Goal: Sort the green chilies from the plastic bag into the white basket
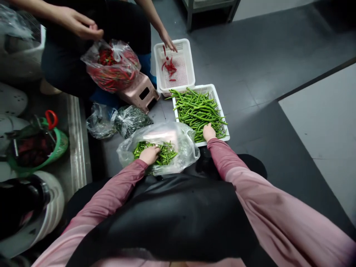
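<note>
My left hand (pixel 150 154) reaches into an open clear plastic bag (pixel 187 142), fingers bent and closed on the short green chili peppers (pixel 167 155) inside. My right hand (pixel 208 132) is at the near end of a white plastic basket (pixel 228 138) heaped with long, thin green chili peppers (pixel 196 109). It touches the heap with its fingers pointing down. The fingertips are hidden, so what this hand grips cannot be seen. The bag stands just left of the basket, close to my knees.
Opposite, a co-worker's hand (pixel 171 41) is over a second white basket (pixel 190 70) with a few red chilies (pixel 170 68). A bag of red chilies (pixel 114 72) rests on a pink stool (pixel 140 92). Tied bags (pixel 132 120) lie on the floor; a green basket (pixel 62 142) stands left.
</note>
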Available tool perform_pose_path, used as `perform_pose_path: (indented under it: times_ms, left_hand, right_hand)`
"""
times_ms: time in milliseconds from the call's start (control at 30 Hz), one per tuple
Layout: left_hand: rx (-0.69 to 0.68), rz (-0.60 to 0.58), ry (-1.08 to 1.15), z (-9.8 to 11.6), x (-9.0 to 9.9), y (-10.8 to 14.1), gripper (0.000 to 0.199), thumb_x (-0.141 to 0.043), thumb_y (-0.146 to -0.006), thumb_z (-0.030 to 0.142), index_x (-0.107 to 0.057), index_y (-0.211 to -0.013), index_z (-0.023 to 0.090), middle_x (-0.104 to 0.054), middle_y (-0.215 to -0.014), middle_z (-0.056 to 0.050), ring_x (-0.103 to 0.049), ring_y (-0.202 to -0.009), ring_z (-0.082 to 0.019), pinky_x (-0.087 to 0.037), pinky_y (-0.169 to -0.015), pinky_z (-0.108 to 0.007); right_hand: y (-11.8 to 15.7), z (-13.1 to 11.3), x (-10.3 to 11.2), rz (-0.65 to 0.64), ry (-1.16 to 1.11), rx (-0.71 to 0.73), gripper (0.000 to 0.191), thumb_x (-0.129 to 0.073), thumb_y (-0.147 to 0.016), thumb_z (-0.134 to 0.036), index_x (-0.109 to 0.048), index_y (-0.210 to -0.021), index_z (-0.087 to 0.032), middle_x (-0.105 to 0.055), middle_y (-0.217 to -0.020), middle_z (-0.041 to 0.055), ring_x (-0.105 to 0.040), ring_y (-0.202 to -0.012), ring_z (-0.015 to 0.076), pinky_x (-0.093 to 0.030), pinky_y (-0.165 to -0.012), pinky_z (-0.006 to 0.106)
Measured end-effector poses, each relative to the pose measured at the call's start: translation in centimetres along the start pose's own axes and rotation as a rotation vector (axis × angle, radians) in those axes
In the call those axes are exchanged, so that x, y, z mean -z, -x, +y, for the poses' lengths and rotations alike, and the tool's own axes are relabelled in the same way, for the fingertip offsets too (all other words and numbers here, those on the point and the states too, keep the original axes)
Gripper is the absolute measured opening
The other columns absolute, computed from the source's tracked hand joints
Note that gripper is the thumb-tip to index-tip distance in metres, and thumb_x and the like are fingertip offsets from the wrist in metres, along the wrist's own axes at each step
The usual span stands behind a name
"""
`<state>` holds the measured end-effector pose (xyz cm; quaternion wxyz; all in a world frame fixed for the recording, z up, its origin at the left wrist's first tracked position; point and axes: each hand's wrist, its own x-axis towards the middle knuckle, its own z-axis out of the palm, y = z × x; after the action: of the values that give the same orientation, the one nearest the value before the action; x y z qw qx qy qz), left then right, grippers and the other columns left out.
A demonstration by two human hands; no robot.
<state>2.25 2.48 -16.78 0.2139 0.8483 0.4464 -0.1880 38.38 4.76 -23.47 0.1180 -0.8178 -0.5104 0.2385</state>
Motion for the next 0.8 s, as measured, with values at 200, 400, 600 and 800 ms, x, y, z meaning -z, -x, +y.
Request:
perform_pose_path:
  times_ms: [200, 400, 600, 800]
  left_hand:
    - [0.104, 0.121, 0.236, -1.9, 2.5, 0.1, 0.03, -0.061, -0.073, 0.018, -0.068, -0.103, 0.021, -0.065, -0.102, -0.006, -0.06, -0.095, -0.02, -0.046, -0.087, -0.027]
    - [0.267, 0.229, 0.258, -2.6, 4.8, 1.3, 0.032, -0.055, -0.079, 0.021, -0.068, -0.107, 0.019, -0.068, -0.102, -0.007, -0.061, -0.095, -0.02, -0.045, -0.087, -0.027]
    - [0.631, 0.281, 0.141, -1.2, 2.7, 5.9, 0.028, -0.051, -0.08, 0.03, -0.068, -0.101, 0.02, -0.069, -0.092, -0.012, -0.064, -0.09, -0.026, -0.048, -0.079, -0.033]
    - [0.578, 0.125, 0.214, 0.3, -0.5, 6.4, 0.041, -0.043, -0.084, 0.046, -0.07, -0.09, 0.017, -0.07, -0.093, -0.017, -0.066, -0.09, -0.03, -0.049, -0.078, -0.037]
  right_hand:
    - [-3.1, -0.9, 2.1, 0.122, -0.047, -0.046, 0.032, -0.044, -0.079, -0.004, -0.049, -0.109, -0.014, -0.044, -0.119, 0.0173, -0.058, -0.096, 0.022, -0.043, -0.092, 0.048]
    - [-0.1, -9.9, 6.3, 0.294, -0.199, 0.315, 0.03, -0.036, -0.086, -0.014, -0.058, -0.106, -0.013, -0.054, -0.112, 0.0124, -0.05, -0.112, 0.0209, -0.04, -0.099, 0.044]
    - [11.5, -19.1, 2.0, -0.425, 0.189, 0.958, 0.028, -0.044, -0.086, -0.017, -0.064, -0.105, -0.017, -0.067, -0.102, 0.0116, -0.061, -0.098, 0.0218, -0.047, -0.088, 0.034]
    - [15.0, -16.4, -2.9, -0.574, 0.642, 0.83, 0.033, -0.038, -0.086, -0.008, -0.064, -0.107, -0.01, -0.065, -0.105, 0.0224, -0.065, -0.094, 0.029, -0.049, -0.08, 0.041]
